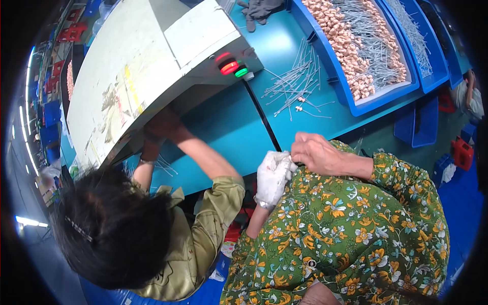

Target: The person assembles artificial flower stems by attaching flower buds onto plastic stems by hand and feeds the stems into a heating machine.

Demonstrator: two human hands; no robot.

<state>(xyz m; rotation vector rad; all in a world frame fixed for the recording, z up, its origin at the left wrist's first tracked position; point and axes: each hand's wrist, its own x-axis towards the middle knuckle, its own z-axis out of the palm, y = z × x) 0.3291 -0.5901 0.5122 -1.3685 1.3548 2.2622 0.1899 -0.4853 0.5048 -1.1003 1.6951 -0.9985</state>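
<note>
i am holding the gloved left hand [273, 178] and bare right hand [316, 153] close together, seemingly for fine two-handed work; both sets of fingers are curling and pressing together, but i cannot tell what they are pinching. loose grey stems [300, 76] are lying on the worktop [231, 134] beyond the fingers, near the blue tray [386, 100], probably for easy reach. a co-worker's arms [206, 155] are reaching beneath the white housing [147, 66], left of my fingers.

Two hands meet in front.
The gloved left hand [274, 178] curls up; the bare right hand [317, 155] bends its fingers.
</note>
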